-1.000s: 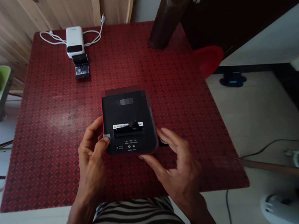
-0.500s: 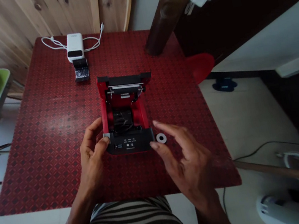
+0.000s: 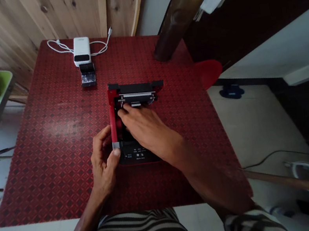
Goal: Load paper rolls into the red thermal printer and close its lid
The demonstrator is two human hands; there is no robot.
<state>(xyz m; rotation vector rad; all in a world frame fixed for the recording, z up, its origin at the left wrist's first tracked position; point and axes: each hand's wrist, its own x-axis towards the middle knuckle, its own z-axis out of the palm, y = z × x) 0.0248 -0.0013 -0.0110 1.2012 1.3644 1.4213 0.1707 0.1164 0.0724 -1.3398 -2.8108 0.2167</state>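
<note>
A small red and black printer [image 3: 142, 156] stands on the table with its lid raised at the back. Its front panel carries buttons and white markings. My left hand [image 3: 104, 160] grips the printer's front left corner, thumb on the grey corner piece and fingers curled along the side. Over the open bay reaches my right hand [image 3: 147, 128], its fingers bent down and close together. Their tips are hidden inside, so what they hold cannot be made out. The hand and forearm cover most of the bay and the panel's right end.
Toward the back lie a white power bank [image 3: 81, 48] with a white cable and a small black roll [image 3: 88, 74] with a loose end. A tall brown bottle [image 3: 176, 18] with a green lid stands at the back right. The table [image 3: 46, 162] has a red patterned cover.
My right hand has moved from beside the printer's right front corner up and left into its open bay. The white ring near that corner is now hidden. My left hand keeps its grip.
</note>
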